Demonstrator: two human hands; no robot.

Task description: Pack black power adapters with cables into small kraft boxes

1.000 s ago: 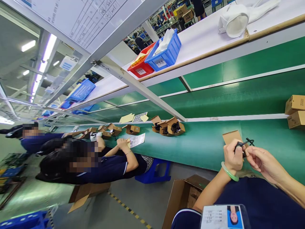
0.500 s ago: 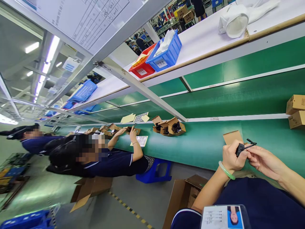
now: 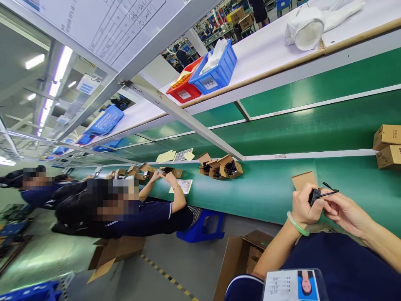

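A small black block with a short cable, which looks like a power adapter, is gripped in my left hand, the one with a pale green bangle. The fingers of my right hand are closed in a pinch at the black cable, right beside the adapter. One end of the cable sticks out above the right fingers. Just behind my left hand, an open cardboard box stands on the green work surface, partly hidden by the hand.
Open boxes with black cables stand further left on the green belt. Closed cartons are at the far right. A co-worker sits to the left. Blue and red bins stand on the shelf above.
Both hands stay nearly in place on the adapter and cable, with the cable end turned slightly. The co-worker's hands have come closer together. The whole view has shifted a little.
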